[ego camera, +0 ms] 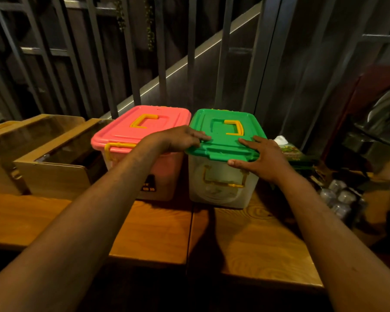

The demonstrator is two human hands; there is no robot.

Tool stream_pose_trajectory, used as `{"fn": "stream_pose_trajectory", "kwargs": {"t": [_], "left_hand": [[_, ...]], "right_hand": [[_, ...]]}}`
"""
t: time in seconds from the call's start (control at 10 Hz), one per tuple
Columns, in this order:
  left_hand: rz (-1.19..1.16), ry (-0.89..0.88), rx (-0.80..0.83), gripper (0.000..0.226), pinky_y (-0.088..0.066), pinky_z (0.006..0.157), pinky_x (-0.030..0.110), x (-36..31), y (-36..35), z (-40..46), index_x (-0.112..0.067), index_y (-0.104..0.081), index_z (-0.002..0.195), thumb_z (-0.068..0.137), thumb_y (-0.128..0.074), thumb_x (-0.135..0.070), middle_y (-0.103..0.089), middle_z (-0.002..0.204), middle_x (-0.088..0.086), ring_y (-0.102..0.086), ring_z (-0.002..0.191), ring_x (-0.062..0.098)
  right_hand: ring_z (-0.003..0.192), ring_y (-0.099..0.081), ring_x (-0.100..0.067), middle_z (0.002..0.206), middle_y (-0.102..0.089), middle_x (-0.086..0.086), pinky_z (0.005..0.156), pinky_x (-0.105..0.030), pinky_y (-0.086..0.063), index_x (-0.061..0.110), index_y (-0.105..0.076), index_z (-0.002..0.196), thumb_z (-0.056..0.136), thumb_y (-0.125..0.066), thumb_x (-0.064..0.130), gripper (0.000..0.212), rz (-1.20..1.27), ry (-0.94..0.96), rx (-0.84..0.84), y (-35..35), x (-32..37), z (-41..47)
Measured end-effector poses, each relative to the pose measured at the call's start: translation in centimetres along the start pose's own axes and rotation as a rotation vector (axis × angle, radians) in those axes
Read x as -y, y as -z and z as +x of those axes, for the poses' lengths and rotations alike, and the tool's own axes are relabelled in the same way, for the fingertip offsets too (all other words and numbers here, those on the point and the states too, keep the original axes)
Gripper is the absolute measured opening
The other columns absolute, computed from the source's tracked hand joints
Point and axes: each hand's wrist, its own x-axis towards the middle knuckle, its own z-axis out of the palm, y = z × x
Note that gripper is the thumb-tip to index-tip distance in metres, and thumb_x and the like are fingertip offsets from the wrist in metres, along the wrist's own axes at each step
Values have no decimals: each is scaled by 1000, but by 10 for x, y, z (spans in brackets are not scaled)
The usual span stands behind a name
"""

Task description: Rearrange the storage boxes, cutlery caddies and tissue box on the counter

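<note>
hands (223, 147) gripping green-lidded box (221, 185), pink-lidded box (142, 129) beside

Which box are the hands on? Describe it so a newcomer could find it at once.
On the wooden counter, two lidded translucent storage boxes stand side by side before the dark railing. It is the right one, the green-lidded box, with the left hand and right hand at its lid's front corners; its neighbour, the pink-lidded box, sits to its left.
</note>
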Motion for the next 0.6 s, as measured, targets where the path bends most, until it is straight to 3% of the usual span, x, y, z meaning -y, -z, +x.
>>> {"fn": "stream_pose_trajectory", "kwargs": {"t": [0.1,0.2,0.3,0.4,0.5,0.6], "left_hand": [[67,-27,-71,43,-26,115,29,-3,-5,-3,-28,-61,129,89,-46,-22,-45,149,-1,-39,138,17],[311,-52,-327,52,-41,104,37,1,-24,-15,-44,-61,124,78,-36,-45,-55,141,-8,-51,127,18],[451,-93,-503,53,-43,100,38,4,-43,-20,-39,-61,125,81,-34,-45,-61,135,-2,-56,121,23],[550,-122,-604,60,-30,104,42,3,-71,-26,-30,-59,129,80,-29,-49,-60,134,3,-49,125,26],[494,-163,-603,61,-32,105,46,-10,-72,-25,-31,-62,124,78,-28,-52,-61,131,2,-50,124,25],[438,-296,-595,52,-33,106,54,-33,-66,-13,-30,-64,121,80,-39,-49,-63,129,2,-52,123,26]], "right_hand": [[140,-25,-32,154,-34,-5,114,-50,-23,44,-43,138,48,-52,91,102,-6,7,-6,0,2,-1],[140,-27,-30,153,-36,-5,115,-49,-25,43,-45,138,49,-51,91,101,18,-7,-37,1,4,-7],[140,-26,-30,151,-37,-4,114,-52,-29,43,-45,137,53,-49,92,97,22,-27,-104,-4,6,-15],[140,-26,-29,147,-36,-3,109,-52,-36,39,-42,137,65,-45,87,86,-10,-35,-207,-22,11,-32],[140,-30,-28,147,-38,-3,109,-50,-37,39,-43,138,71,-38,85,81,-9,-46,-184,-15,11,-35],[131,-46,-25,143,-49,-6,104,-42,-42,31,-55,131,84,-42,69,62,-68,-78,-267,9,10,-37]]}}
